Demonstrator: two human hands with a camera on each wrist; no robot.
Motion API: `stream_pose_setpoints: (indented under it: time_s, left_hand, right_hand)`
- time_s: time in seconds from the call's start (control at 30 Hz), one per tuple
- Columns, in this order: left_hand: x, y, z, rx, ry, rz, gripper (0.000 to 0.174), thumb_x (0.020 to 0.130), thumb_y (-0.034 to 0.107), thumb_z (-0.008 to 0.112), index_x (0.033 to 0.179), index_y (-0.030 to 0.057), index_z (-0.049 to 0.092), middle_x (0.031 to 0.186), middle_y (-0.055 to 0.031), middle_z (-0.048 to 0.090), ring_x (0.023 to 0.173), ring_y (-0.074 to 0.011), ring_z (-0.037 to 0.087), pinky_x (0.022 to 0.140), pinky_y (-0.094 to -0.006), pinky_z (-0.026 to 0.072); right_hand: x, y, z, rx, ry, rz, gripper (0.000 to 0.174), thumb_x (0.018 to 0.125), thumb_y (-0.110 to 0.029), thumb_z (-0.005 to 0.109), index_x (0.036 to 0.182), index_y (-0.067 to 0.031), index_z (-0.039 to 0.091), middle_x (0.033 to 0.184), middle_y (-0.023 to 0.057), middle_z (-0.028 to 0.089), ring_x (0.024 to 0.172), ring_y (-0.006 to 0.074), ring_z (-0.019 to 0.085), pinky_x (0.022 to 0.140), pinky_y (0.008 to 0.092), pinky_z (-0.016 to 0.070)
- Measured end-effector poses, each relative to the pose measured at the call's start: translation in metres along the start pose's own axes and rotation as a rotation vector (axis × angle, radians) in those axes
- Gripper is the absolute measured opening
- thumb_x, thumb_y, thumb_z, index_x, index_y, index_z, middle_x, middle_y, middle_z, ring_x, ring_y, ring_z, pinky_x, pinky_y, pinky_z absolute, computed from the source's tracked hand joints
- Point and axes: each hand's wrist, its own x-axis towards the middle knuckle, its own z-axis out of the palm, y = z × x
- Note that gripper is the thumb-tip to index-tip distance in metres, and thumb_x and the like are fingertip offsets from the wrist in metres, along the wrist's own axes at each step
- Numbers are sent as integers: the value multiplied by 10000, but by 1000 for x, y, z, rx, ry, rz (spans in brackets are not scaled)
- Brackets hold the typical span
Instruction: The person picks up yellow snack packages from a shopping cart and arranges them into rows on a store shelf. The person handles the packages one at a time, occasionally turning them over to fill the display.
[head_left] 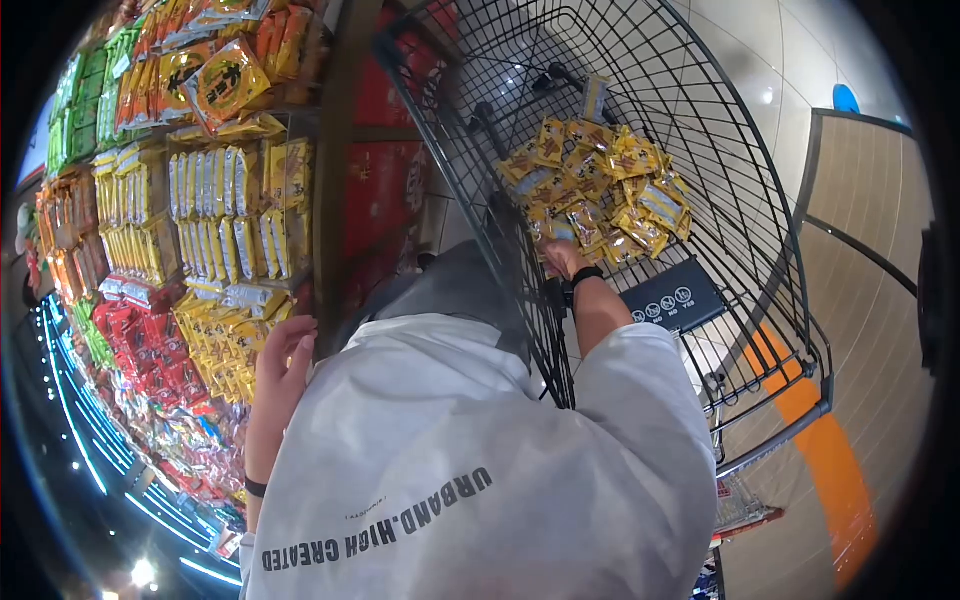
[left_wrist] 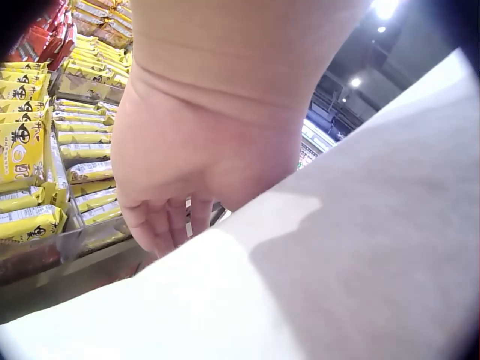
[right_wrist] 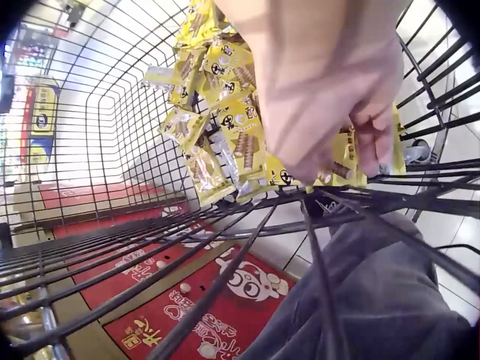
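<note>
Inside the black wire shopping cart, my right hand reaches down to the near side of a heap of yellow snack packets. In the right wrist view its fingers curl in, and a yellow snack packet shows between them and the thumb, close to the cart's wire wall. My left hand hangs beside the display shelf with nothing in it, its fingers loosely bent. The left wrist view shows this hand partly covered by the white shirt.
Yellow packets stand in rows in shelf bins on the left, with red packets and green packets around them. A dark printed panel lies at the cart's near end. Red printed boxes line the shelf base.
</note>
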Motion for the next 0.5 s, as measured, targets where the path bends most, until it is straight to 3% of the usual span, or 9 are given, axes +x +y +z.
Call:
stream_pose_setpoints:
  time_s: [0.07,0.1,0.2,0.23,0.27,0.33,0.43,0.47,0.5]
  left_hand:
    - [1,2,0,8,8,-9,286,1019,99,586,1280,-18,597,1214,-129,673,1163,-208,642,1019,-338,484]
    - [1,3,0,16,12,-8,285,1018,102,588,1278,-17,602,1209,-130,676,1157,-210,645,1015,-339,487]
    - [1,7,0,20,3,-23,284,1032,91,567,1289,-30,583,1213,-123,660,1160,-200,627,1031,-333,473]
    - [0,7,-1,23,-22,-40,284,1048,79,543,1302,-44,559,1221,-116,639,1169,-188,605,1050,-325,457]
    - [0,5,-1,17,-14,-43,284,1048,79,543,1302,-44,559,1221,-116,639,1169,-188,605,1050,-325,457]
    - [0,-2,-2,-13,23,-17,286,1015,104,600,1274,-17,610,1201,-128,682,1141,-207,652,996,-340,499]
    - [-1,-6,-2,-60,43,0,285,1012,95,603,1275,-13,608,1190,-125,686,1125,-203,656,987,-337,504]
    - [-1,-6,-2,-70,62,-4,285,1012,95,603,1275,-13,608,1190,-125,686,1125,-203,656,987,-337,504]
    - [-2,-5,-2,-78,57,-2,282,1012,95,604,1273,-14,607,1185,-122,687,1119,-203,657,983,-335,507]
  right_hand:
    - [-1,10,5,-224,248,-51,280,971,-378,634,882,-116,591,760,14,530,580,132,469,500,300,360]
    - [3,34,-17,66,46,-172,259,994,-356,612,925,-107,614,790,8,559,584,143,502,515,298,404]
    - [-5,11,-22,23,-265,-134,223,1011,-332,599,988,-112,629,836,14,598,601,149,518,539,314,444]
    - [-29,-13,6,101,52,11,146,974,-240,643,966,-94,652,795,34,616,593,202,547,553,330,468]
    - [-26,-15,8,92,48,13,146,974,-240,643,966,-94,652,795,34,616,593,202,547,553,330,468]
    - [-22,-22,12,-553,128,-345,130,839,-188,703,786,-74,670,660,93,606,561,274,572,526,368,462]
    - [-39,-48,19,-887,35,-669,215,750,-140,705,598,-94,560,507,111,456,439,284,481,438,420,341]
    - [-39,-55,24,-902,18,-674,215,750,-140,705,598,-94,560,507,111,456,439,284,481,438,420,341]
    - [-32,-55,21,-1283,91,-719,179,689,-186,711,587,-98,594,521,127,513,467,314,529,452,429,378]
